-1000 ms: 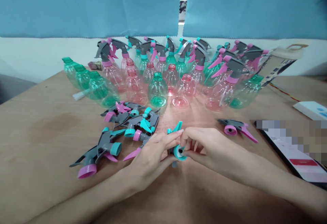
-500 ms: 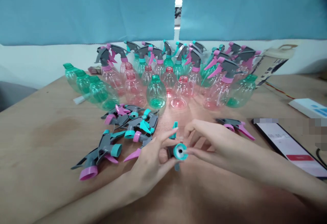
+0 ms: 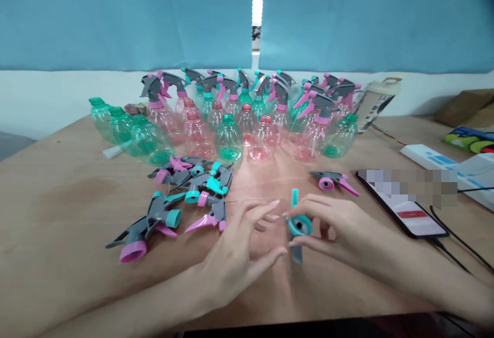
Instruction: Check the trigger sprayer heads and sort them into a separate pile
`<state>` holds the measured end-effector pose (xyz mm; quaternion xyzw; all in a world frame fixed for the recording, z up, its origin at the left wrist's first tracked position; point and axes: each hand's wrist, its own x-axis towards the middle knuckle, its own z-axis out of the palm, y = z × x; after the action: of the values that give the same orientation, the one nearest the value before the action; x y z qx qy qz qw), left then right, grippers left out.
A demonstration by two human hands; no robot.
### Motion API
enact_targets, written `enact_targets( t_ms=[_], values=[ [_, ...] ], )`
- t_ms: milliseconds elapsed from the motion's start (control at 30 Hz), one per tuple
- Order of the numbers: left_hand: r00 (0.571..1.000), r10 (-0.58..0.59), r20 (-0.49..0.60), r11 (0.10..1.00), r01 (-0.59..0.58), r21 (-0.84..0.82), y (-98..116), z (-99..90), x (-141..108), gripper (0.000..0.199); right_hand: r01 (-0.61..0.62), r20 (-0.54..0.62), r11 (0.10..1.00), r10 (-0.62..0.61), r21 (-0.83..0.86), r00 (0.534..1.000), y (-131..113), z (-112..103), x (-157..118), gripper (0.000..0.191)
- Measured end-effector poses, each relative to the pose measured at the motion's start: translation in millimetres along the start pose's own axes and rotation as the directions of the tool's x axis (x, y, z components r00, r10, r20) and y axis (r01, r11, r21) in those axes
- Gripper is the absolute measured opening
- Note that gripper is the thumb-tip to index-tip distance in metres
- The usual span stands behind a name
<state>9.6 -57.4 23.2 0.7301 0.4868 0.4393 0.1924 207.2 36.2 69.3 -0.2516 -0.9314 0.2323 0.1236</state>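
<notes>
A grey spray trigger head with a teal collar (image 3: pixel 300 226) is pinched between the thumb and fingers of my right hand (image 3: pixel 339 227); the open underside of its collar faces me. Just left of it, my left hand (image 3: pixel 243 250) has its fingers and thumb apart, with nothing between them. Beyond my left hand lies a pile of loose trigger heads (image 3: pixel 196 181) in grey with pink or teal collars. A grey and pink trigger head (image 3: pixel 135 250) is at the pile's near end. Another pink-collared trigger head (image 3: pixel 335 181) lies beyond my right hand.
Pink and green bottles stand across the back, including an uncapped green bottle (image 3: pixel 229 140); many others wear trigger heads. Green bottles (image 3: pixel 144 137) lean at the left. A phone (image 3: pixel 401 204), cables and a white power strip (image 3: pixel 428 160) lie right, near a pale tumbler (image 3: pixel 376 101).
The teal-collared trigger head has passed from my left hand to my right and moved rightward. My left fingers have come off it. The camera view has shifted slightly.
</notes>
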Motion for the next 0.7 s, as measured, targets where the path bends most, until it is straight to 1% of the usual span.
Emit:
enact_targets(
  t_ms=[67,133,167,200,267,300,367,433,500,567,633,667,700],
  values=[
    [0.999,-0.017,0.032,0.992,0.013,0.126,2,-9.3,-1,0.048,-0.057,-0.01,0.977,0.056,-0.204,0.998,16,-13,-11,0.01],
    [0.998,-0.051,0.045,0.97,0.039,0.239,1,-23.6,-2,0.03,-0.084,-0.008,0.936,0.087,-0.343,0.996,36,-24,-22,0.007],
    [0.996,-0.074,0.057,0.955,0.054,0.29,0,-32.0,-4,0.024,-0.081,0.001,0.924,0.087,-0.374,0.996,46,-28,-27,0.008],
    [0.993,-0.106,0.043,0.936,0.085,0.341,-3,-40.9,-6,0.02,-0.093,0.01,0.913,0.105,-0.397,0.994,56,-31,-30,0.011],
    [0.986,-0.167,-0.004,0.887,0.152,0.436,-8,-57.8,-12,0.016,-0.129,0.014,0.892,0.151,-0.434,0.988,73,-33,-32,0.012],
    [0.983,-0.175,-0.056,0.856,0.18,0.484,-10,-65.0,-15,0.015,-0.136,0.037,0.891,0.168,-0.434,0.985,79,-33,-31,0.011],
    [0.972,-0.21,-0.11,0.787,0.234,0.571,-13,-75.8,-22,0.015,-0.139,0.077,0.882,0.194,-0.451,0.978,88,-30,-25,0.01],
    [0.957,-0.264,-0.119,0.714,0.277,0.643,-13,-81.7,-26,0.022,-0.142,0.09,0.864,0.211,-0.483,0.973,91,-25,-16,0.009],
    [0.946,-0.303,-0.114,0.627,0.288,0.724,-12,-84.8,-26,0.03,-0.172,0.054,0.829,0.236,-0.532,0.97,90,-21,-7,0.01],
    [0.947,-0.298,-0.119,0.524,0.266,0.809,-13,-87.2,-21,0.033,-0.196,-0.008,0.781,0.238,-0.593,0.971,84,-18,-1,0.011],
    [0.956,-0.27,-0.114,0.435,0.227,0.872,-18,-90.2,-12,0.032,-0.188,-0.051,0.74,0.204,-0.645,0.978,75,-17,3,0.014],
    [0.96,-0.266,-0.092,0.411,0.199,0.89,-21,-91.8,-8,0.031,-0.173,-0.057,0.732,0.181,-0.659,0.982,69,-16,5,0.016],
    [0.961,-0.271,-0.057,0.409,0.168,0.897,-24,-93.4,-3,0.029,-0.152,-0.049,0.734,0.16,-0.662,0.986,63,-16,5,0.018]
  ],
)
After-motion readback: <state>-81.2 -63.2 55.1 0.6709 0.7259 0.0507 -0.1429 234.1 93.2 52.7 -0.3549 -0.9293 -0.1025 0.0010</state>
